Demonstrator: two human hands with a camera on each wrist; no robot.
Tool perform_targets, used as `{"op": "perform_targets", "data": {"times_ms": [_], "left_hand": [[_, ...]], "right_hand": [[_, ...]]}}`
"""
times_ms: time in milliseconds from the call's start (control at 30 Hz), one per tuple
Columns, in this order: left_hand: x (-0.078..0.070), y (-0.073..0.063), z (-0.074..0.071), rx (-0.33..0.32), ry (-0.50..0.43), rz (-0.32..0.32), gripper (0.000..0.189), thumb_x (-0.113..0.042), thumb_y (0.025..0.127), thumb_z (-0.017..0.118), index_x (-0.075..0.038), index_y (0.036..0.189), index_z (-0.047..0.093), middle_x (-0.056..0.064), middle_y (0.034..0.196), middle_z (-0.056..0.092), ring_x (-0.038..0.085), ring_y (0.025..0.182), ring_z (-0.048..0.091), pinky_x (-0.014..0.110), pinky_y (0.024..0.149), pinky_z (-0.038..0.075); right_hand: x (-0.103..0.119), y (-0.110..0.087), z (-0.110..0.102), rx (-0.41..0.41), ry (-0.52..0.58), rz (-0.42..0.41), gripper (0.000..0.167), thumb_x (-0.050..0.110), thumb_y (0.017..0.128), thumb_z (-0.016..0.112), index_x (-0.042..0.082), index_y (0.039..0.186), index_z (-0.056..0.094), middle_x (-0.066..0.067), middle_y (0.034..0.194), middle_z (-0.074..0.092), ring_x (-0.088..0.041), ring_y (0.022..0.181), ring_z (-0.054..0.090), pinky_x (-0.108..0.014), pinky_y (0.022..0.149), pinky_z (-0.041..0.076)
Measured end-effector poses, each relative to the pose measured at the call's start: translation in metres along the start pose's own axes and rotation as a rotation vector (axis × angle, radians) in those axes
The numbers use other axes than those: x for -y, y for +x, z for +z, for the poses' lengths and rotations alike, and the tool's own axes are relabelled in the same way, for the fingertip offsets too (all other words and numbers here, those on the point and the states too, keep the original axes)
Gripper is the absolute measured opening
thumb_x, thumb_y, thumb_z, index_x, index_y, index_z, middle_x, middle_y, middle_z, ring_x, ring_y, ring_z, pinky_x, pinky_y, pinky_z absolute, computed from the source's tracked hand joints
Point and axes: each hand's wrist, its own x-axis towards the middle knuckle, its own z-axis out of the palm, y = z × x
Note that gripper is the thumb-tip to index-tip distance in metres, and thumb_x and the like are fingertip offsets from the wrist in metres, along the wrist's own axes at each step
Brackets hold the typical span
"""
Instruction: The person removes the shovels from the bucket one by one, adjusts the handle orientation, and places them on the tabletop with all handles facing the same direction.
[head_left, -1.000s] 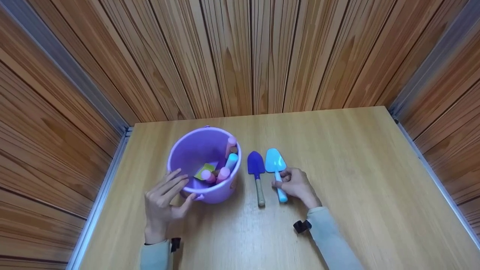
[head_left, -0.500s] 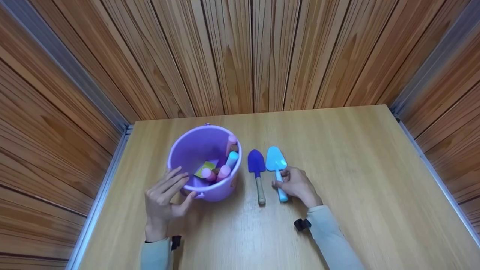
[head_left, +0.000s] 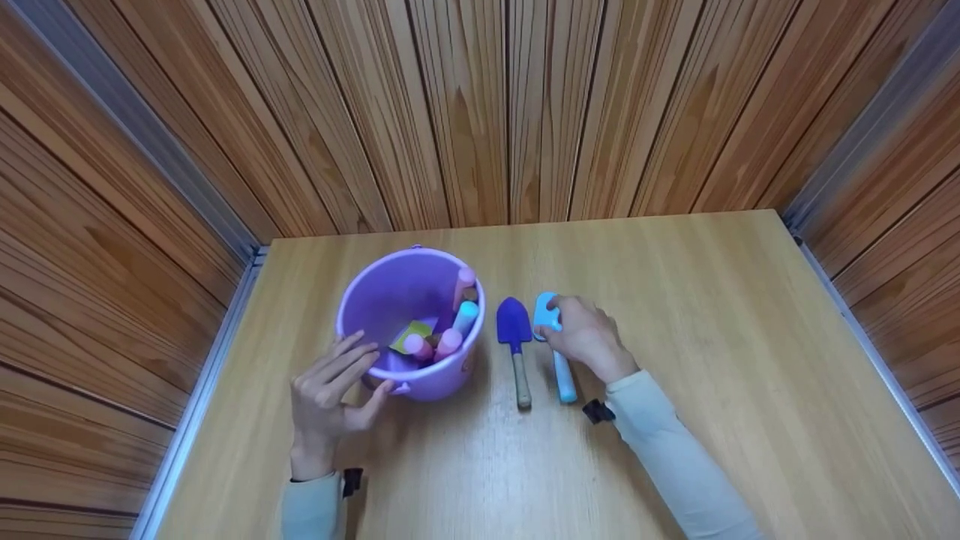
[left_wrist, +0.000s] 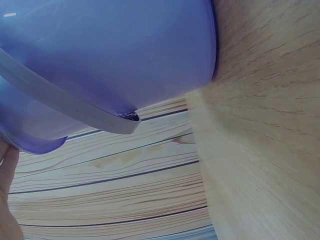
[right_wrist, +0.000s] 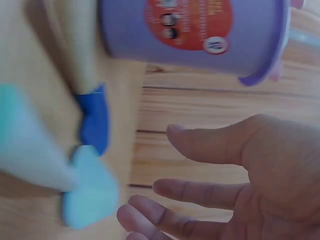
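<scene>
A purple bucket [head_left: 379, 289] stands at the left middle of the table. My left hand [head_left: 326, 397] grips its near left rim, fingers over the edge and thumb on the outside. Several pink- and blue-ended pieces [head_left: 465, 319] and a yellow-green piece [head_left: 412, 336] lie inside. My right hand [head_left: 592, 337] is over a light blue trowel [head_left: 565, 379] and hides part of it in the head view. In the right wrist view its fingers are spread and hold nothing, apart from the light blue blade [right_wrist: 92, 195]. Between bucket and hand lies a dark blue trowel [head_left: 514, 322] with a wooden handle.
The light wooden table [head_left: 697, 300] meets a plank wall [head_left: 525, 112] at the back, with more plank walls on both sides. In the left wrist view the bucket's handle [left_wrist: 65, 102] hangs down along its side.
My right hand has let go of the light blue trowel's handle and moved up and forward, over its blade. The trowel stays where it lay. My left hand keeps its place at the bucket.
</scene>
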Motion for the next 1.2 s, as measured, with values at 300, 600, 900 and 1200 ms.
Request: {"op": "perform_targets", "data": {"times_ms": [300,600,900,1200], "left_hand": [[0.001,0.000,-0.001,-0.006,0.004,0.020,0.047,-0.053,0.093,0.075,-0.010,0.108,0.086,0.008,0.109,0.083,0.035,0.104,0.080,0.044,0.103,0.058],[0.001,-0.001,0.000,-0.017,-0.005,0.022,0.046,-0.052,0.093,0.076,-0.010,0.108,0.085,0.009,0.109,0.083,0.036,0.105,0.080,0.047,0.101,0.060],[0.001,-0.001,0.000,-0.021,-0.005,0.015,0.046,-0.052,0.093,0.076,-0.010,0.110,0.085,0.009,0.109,0.083,0.036,0.106,0.080,0.047,0.101,0.060],[0.001,-0.001,-0.001,0.004,0.008,0.015,0.047,-0.053,0.094,0.075,-0.010,0.109,0.085,0.008,0.110,0.083,0.034,0.107,0.080,0.051,0.096,0.062]], "right_hand": [[0.062,0.007,-0.019,-0.036,-0.062,-0.179,0.047,0.031,0.105,0.068,0.006,0.145,0.063,-0.018,0.138,0.068,-0.033,0.117,0.072,-0.047,0.088,0.067],[0.118,0.008,-0.021,-0.182,-0.258,-0.398,0.035,0.025,0.108,0.063,0.006,0.137,0.068,-0.019,0.133,0.068,-0.037,0.120,0.068,-0.054,0.099,0.063],[0.145,0.027,-0.011,-0.129,-0.620,-0.721,0.038,0.027,0.107,0.066,0.007,0.140,0.068,-0.018,0.142,0.065,-0.034,0.134,0.058,-0.049,0.114,0.054],[0.163,0.050,0.008,0.099,-0.830,-0.721,0.030,0.027,0.108,0.064,0.008,0.129,0.074,-0.013,0.127,0.073,-0.028,0.118,0.068,-0.043,0.106,0.061]]}}
